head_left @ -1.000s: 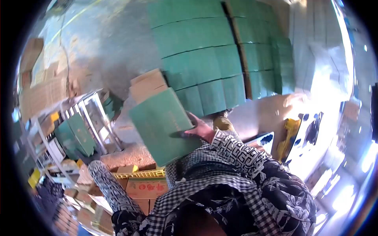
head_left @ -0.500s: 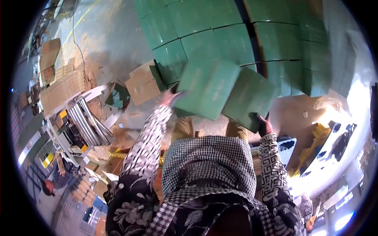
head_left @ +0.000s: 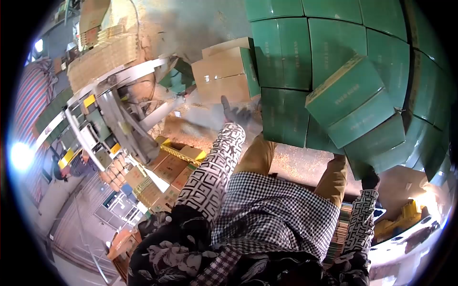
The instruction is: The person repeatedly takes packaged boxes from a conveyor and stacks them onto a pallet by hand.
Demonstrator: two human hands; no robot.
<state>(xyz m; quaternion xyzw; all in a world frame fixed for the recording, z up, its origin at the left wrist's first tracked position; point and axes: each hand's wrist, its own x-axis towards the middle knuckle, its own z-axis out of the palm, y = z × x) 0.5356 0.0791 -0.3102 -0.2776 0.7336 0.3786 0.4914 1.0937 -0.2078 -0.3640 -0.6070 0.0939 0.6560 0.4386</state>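
Note:
My left hand (head_left: 236,115), in a grey glove, is open with fingers apart, just below a brown carton (head_left: 219,76) with a green side; it holds nothing. A green carton (head_left: 353,102) lies tilted on top of the stacked green cartons (head_left: 336,45). Below and to its right is another tilted green carton (head_left: 379,145), partly covered by the first. My right hand (head_left: 370,179), dark-gloved, grips the lower edge of this second carton; its fingers are mostly hidden.
At left stands a metal-framed machine (head_left: 107,124) with a white rail. Flat cardboard stacks (head_left: 102,59) lie behind it. Brown cartons (head_left: 169,169) are beside my left arm. A person (head_left: 74,167) is at the far left. Yellow equipment (head_left: 398,221) stands at right.
The two green cartons have moved right onto the stack. My left hand has come off its carton and opened. The view has swung to the left.

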